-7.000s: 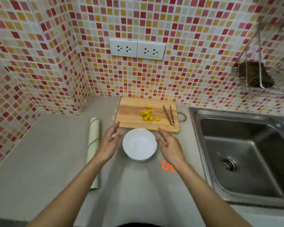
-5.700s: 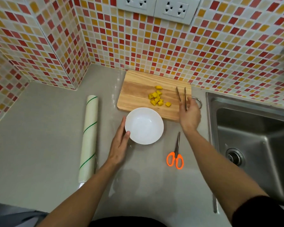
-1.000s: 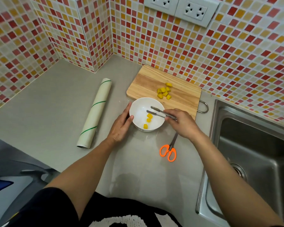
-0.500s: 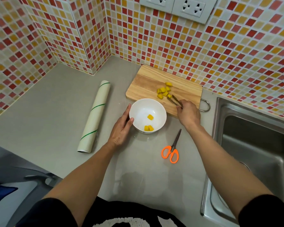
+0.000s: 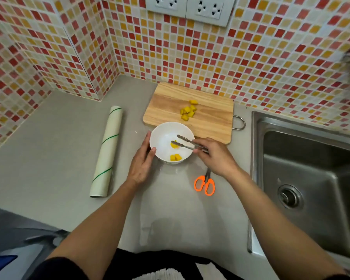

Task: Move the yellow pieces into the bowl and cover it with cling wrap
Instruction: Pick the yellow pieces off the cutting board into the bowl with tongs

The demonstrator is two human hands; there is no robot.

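A white bowl [image 5: 164,138] stands on the grey counter just in front of a wooden cutting board [image 5: 166,104]. Several yellow pieces [image 5: 188,112] lie on the board. More yellow pieces [image 5: 175,157] lie in the bowl. My right hand [image 5: 216,156] grips metal tongs [image 5: 183,141] whose tips are spread over the bowl above a yellow piece [image 5: 174,144]. My left hand [image 5: 142,161] rests against the bowl's left side, fingers fairly straight and thumb at the rim. A roll of cling wrap [image 5: 107,150] lies to the left.
Orange-handled scissors [image 5: 205,183] lie on the counter under my right wrist. A steel sink [image 5: 311,178] fills the right side. The tiled wall with sockets [image 5: 190,7] runs behind the board. The counter's front edge is near my body.
My right hand has carried the tongs from the cutting board back over the bowl, and the tongs' tips now stand apart above a yellow piece in the bowl. My left hand stays at the bowl.
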